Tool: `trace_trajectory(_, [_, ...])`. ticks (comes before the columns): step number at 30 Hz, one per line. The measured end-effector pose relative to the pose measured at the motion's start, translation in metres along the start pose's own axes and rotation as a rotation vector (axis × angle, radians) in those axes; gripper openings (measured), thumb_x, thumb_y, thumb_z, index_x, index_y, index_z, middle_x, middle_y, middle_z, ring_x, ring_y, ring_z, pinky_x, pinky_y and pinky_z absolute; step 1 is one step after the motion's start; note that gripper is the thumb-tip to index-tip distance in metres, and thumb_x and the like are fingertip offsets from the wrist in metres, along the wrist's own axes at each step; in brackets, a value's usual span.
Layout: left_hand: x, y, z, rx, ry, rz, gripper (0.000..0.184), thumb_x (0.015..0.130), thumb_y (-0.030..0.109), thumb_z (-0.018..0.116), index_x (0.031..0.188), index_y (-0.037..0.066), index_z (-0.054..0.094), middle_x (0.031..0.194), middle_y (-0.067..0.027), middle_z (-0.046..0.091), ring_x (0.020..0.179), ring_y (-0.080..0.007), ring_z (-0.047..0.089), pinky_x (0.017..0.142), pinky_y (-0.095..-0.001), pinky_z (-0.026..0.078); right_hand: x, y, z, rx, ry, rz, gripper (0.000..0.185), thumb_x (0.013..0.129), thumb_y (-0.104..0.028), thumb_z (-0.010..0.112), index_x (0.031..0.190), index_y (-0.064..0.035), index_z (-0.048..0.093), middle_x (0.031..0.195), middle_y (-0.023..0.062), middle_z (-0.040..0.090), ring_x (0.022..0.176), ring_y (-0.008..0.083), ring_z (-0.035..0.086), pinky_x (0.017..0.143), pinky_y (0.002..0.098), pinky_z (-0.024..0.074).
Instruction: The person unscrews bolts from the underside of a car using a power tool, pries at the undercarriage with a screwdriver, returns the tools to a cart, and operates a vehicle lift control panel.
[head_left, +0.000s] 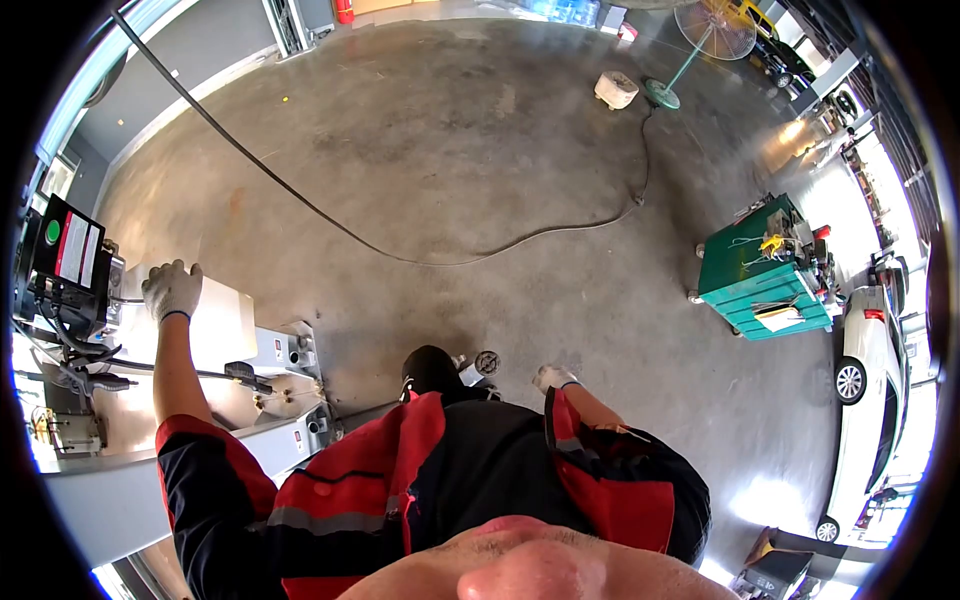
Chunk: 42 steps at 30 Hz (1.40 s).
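My left hand, in a pale work glove, lies on the edge of a white flat-topped panel at the left. Its fingers are spread and slightly bent over that edge. Just beyond it stands a black unit with a lit screen showing a green circle and a red band. A black cable runs beneath my left forearm to a dark connector. On the other side, my right hand, also gloved, hangs low beside my body above the floor. Its fingers are foreshortened, and I see nothing held in it.
A long dark hose curves across the concrete floor. A green tool cart stands at the right, near a white car. Farther back are a pedestal fan and a whitish block. Grey metal beams lie left.
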<state>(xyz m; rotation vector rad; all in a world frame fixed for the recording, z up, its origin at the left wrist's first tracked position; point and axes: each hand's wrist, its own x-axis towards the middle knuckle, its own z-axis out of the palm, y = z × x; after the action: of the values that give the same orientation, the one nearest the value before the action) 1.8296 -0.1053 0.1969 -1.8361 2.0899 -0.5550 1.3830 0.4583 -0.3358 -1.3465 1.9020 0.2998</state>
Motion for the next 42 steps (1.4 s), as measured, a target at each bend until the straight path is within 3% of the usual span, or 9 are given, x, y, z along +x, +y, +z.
trace_trajectory(3, [0.000, 0.001, 0.000, 0.009, 0.001, -0.005, 0.050, 0.099, 0.047, 0.044, 0.121, 0.010, 0.071, 0.124, -0.0128, 0.070, 0.123, -0.0269, 0.060, 0.105, -0.0450, 0.045, -0.035, -0.033, -0.031, 0.162, -0.005, 0.224, 0.044, 0.105, -0.037, 0.042, 0.125, -0.0066, 0.067, 0.127, 0.0226, 0.066, 0.120, 0.0413, 0.062, 0.104, 0.0500, 0.0501])
trace_trajectory(6, [0.001, 0.001, 0.000, 0.011, -0.003, -0.007, 0.051, 0.099, 0.047, 0.044, 0.121, 0.010, 0.071, 0.124, -0.0126, 0.070, 0.122, -0.0269, 0.060, 0.104, -0.0451, 0.045, -0.068, -0.057, -0.075, 0.250, -0.053, 0.287, 0.048, 0.104, -0.040, 0.042, 0.127, -0.0056, 0.066, 0.130, 0.0230, 0.065, 0.125, 0.0410, 0.060, 0.105, 0.0498, 0.0488])
trace_trajectory(9, [0.002, -0.001, 0.003, 0.015, 0.004, 0.001, 0.050, 0.099, 0.047, 0.044, 0.120, 0.010, 0.071, 0.123, -0.0124, 0.070, 0.122, -0.0270, 0.061, 0.104, -0.0454, 0.045, -0.049, -0.041, -0.061, 0.278, -0.088, 0.226, 0.064, 0.088, -0.052, 0.057, 0.126, -0.0012, 0.068, 0.135, 0.0279, 0.061, 0.128, 0.0419, 0.059, 0.109, 0.0489, 0.0454])
trace_trajectory(12, [0.005, -0.003, 0.006, 0.010, 0.022, 0.009, 0.050, 0.099, 0.047, 0.045, 0.118, 0.010, 0.071, 0.122, -0.0123, 0.071, 0.121, -0.0271, 0.061, 0.103, -0.0456, 0.046, -0.067, -0.058, -0.084, 0.281, -0.095, 0.296, 0.059, 0.100, -0.048, 0.045, 0.127, -0.0004, 0.065, 0.135, 0.0267, 0.062, 0.129, 0.0411, 0.057, 0.107, 0.0492, 0.0457])
trace_trajectory(27, [0.006, -0.004, 0.007, 0.017, 0.019, 0.006, 0.050, 0.099, 0.046, 0.044, 0.117, 0.009, 0.072, 0.121, -0.0126, 0.071, 0.120, -0.0272, 0.062, 0.103, -0.0453, 0.046, -0.073, -0.082, -0.107, 0.310, -0.092, 0.315, 0.058, 0.098, -0.049, 0.049, 0.127, -0.0019, 0.067, 0.135, 0.0258, 0.062, 0.129, 0.0408, 0.058, 0.108, 0.0489, 0.0457])
trace_trajectory(30, [0.004, -0.002, 0.005, 0.021, 0.027, 0.009, 0.050, 0.099, 0.046, 0.044, 0.117, 0.009, 0.072, 0.121, -0.0128, 0.071, 0.120, -0.0273, 0.062, 0.103, -0.0454, 0.046, -0.073, -0.079, -0.104, 0.271, -0.097, 0.274, 0.057, 0.100, -0.047, 0.047, 0.127, -0.0014, 0.067, 0.136, 0.0255, 0.062, 0.128, 0.0411, 0.058, 0.108, 0.0488, 0.0463])
trace_trajectory(36, [0.005, -0.001, 0.008, 0.022, 0.036, 0.012, 0.049, 0.099, 0.045, 0.044, 0.117, 0.009, 0.072, 0.120, -0.0128, 0.071, 0.120, -0.0273, 0.062, 0.102, -0.0456, 0.046, -0.046, -0.051, -0.061, 0.089, -0.105, 0.137, 0.044, 0.104, -0.038, 0.042, 0.127, -0.0098, 0.067, 0.136, 0.0225, 0.061, 0.127, 0.0410, 0.059, 0.106, 0.0493, 0.0488])
trace_trajectory(42, [0.006, -0.002, 0.009, 0.016, 0.030, 0.012, 0.048, 0.099, 0.045, 0.044, 0.117, 0.010, 0.072, 0.120, -0.0126, 0.071, 0.119, -0.0270, 0.062, 0.102, -0.0456, 0.046, -0.048, -0.048, -0.055, 0.137, -0.079, 0.204, 0.039, 0.104, -0.032, 0.043, 0.128, -0.0122, 0.066, 0.134, 0.0214, 0.062, 0.125, 0.0405, 0.060, 0.104, 0.0492, 0.0515])
